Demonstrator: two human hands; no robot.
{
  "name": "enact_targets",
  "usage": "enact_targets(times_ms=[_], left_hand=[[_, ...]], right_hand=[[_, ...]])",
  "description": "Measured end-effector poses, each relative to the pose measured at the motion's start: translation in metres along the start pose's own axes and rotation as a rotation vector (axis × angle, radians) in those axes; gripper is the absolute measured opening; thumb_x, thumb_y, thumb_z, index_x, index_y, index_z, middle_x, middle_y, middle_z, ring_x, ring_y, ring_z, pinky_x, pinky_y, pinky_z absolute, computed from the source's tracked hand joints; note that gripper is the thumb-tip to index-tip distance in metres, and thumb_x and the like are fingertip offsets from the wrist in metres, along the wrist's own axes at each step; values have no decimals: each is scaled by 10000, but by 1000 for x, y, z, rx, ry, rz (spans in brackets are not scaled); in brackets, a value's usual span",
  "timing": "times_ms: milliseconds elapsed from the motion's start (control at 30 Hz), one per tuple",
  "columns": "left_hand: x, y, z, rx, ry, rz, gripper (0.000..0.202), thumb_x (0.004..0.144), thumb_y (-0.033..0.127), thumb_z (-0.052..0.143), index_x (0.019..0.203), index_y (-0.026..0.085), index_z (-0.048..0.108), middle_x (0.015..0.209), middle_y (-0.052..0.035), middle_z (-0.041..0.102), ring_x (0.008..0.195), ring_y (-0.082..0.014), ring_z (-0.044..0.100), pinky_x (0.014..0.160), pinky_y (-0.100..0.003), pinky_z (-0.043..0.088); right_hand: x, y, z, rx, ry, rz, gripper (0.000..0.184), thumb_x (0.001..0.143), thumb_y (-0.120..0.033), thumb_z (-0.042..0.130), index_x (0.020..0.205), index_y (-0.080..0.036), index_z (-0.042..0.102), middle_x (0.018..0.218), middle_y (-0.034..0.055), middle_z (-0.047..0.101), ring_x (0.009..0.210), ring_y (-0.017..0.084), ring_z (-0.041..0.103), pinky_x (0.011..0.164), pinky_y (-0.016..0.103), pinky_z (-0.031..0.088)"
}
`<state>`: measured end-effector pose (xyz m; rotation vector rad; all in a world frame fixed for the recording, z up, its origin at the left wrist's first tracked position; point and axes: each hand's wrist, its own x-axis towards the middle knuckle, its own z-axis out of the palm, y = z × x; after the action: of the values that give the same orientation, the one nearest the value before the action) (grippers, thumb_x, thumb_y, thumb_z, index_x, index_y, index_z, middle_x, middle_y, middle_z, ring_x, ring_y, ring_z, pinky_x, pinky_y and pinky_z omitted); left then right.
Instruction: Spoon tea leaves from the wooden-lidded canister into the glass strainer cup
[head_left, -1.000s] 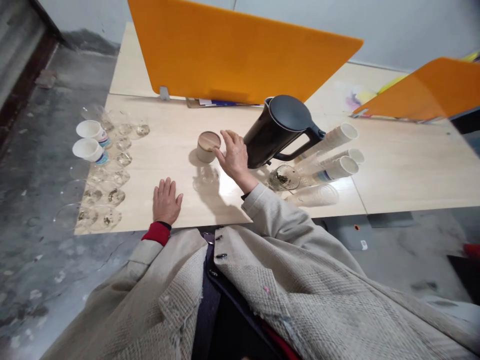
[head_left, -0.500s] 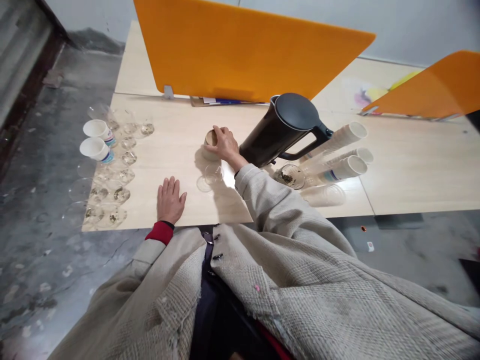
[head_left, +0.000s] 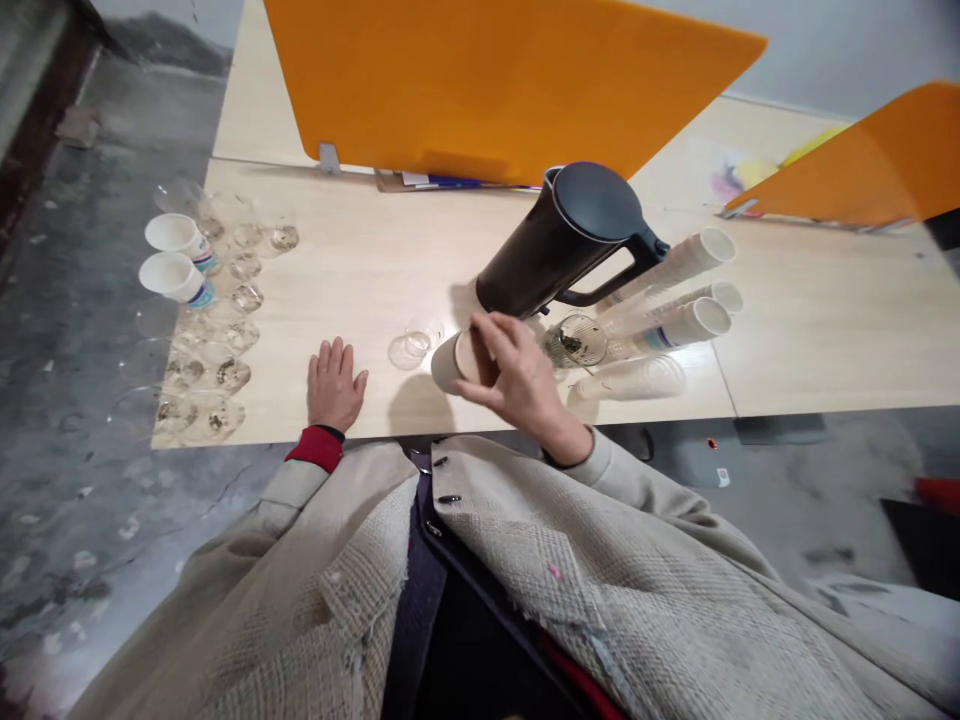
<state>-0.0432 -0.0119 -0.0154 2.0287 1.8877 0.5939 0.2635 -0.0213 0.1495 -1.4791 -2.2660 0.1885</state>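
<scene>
A pale paper cup [head_left: 448, 364] is tilted in my right hand [head_left: 521, 375], its mouth turned toward the palm, thumb and fingers round the rim. Just left of it, a clear plastic cup [head_left: 411, 347] stands on the table. My left hand [head_left: 334, 385] rests flat on the tabletop near the front edge, fingers stretched out, touching only the table. Behind the right hand stands a black kettle [head_left: 559, 245] with its handle to the right. A ribbed clear container [head_left: 583, 341] with dark dried leaves is right of the hand.
Several clear cups [head_left: 232, 375] with bits of leaf line the table's left end, beside two white paper cups [head_left: 174, 275]. Stacks of paper cups [head_left: 697, 318] and a stack of clear cups [head_left: 637, 378] lie at right. An orange divider [head_left: 510, 90] runs behind.
My right hand has lifted the paper cup and brought it right and toward me, tilting it. My left hand stays flat on the table. The whole view has shifted slightly.
</scene>
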Motion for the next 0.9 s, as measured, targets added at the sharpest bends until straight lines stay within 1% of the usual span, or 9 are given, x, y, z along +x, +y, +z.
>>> enact_targets(times_ms=[100, 200, 300, 433, 533, 600, 667, 767, 900], left_hand=[[0, -2, 2, -13, 17, 21, 637, 1050, 443, 494, 1590, 108, 544, 1756, -216, 401, 1702, -396, 243, 1385, -665, 156], [0, -7, 3, -35, 42, 62, 642, 1051, 478, 511, 1581, 118, 551, 1741, -222, 426, 1694, -413, 258, 1374, -694, 163], [-2, -12, 3, -64, 59, 123, 648, 1050, 522, 531, 1569, 137, 562, 1723, -220, 460, 1681, -420, 292, 1364, -703, 193], [-12, -11, 2, -142, 66, 220, 664, 1036, 573, 568, 1585, 201, 541, 1692, -195, 518, 1662, -401, 345, 1351, -693, 262], [-24, 1, 2, -238, 18, 325, 745, 1027, 604, 595, 1648, 219, 451, 1689, -188, 525, 1638, -368, 406, 1340, -636, 346], [-29, 13, 2, -307, -34, 396, 851, 996, 632, 648, 1689, 221, 374, 1704, -189, 503, 1624, -360, 434, 1332, -601, 386], [-30, 25, 5, -374, -74, 429, 967, 943, 664, 716, 1710, 225, 323, 1713, -193, 489, 1604, -365, 465, 1315, -580, 423], [-25, 41, 15, -469, -114, 410, 1073, 861, 683, 803, 1703, 230, 318, 1686, -197, 518, 1544, -375, 541, 1271, -557, 488], [-20, 51, 33, -559, -130, 339, 1046, 842, 641, 828, 1672, 223, 347, 1641, -200, 563, 1469, -372, 615, 1220, -542, 541]], right_hand=[[-19, -16, 23, 48, -137, -37, 898, 877, -537, 842, 1614, -183, 468, 1465, 205, 600, 1276, 394, 604, 1046, 563, 607], [-20, -22, 50, 47, -245, -35, 897, 852, -488, 880, 1598, -180, 489, 1482, 208, 600, 1244, 397, 603, 1028, 572, 615], [-16, -20, 70, 36, -285, -32, 892, 853, -459, 885, 1606, -201, 483, 1510, 208, 580, 1252, 407, 585, 1056, 601, 595], [-14, -15, 82, 37, -272, -31, 905, 872, -472, 866, 1630, -203, 451, 1514, 212, 569, 1250, 407, 573, 1060, 608, 584], [-14, -14, 85, 46, -254, -51, 902, 899, -526, 832, 1641, -200, 435, 1515, 214, 565, 1254, 402, 566, 1080, 608, 572], [-14, -13, 86, 48, -250, -60, 906, 908, -583, 810, 1639, -198, 438, 1519, 213, 566, 1248, 401, 565, 1076, 604, 575], [-14, -13, 88, 45, -250, -62, 927, 902, -636, 798, 1630, -179, 452, 1520, 220, 567, 1239, 401, 563, 1064, 594, 582], [-15, -13, 91, 45, -244, -63, 923, 909, -678, 766, 1611, -152, 479, 1510, 231, 567, 1226, 400, 557, 1070, 599, 573], [-16, -13, 103, 92, -201, -64, 854, 958, -703, 680, 1606, -180, 490, 1508, 223, 556, 1243, 399, 543, 1107, 635, 532]])
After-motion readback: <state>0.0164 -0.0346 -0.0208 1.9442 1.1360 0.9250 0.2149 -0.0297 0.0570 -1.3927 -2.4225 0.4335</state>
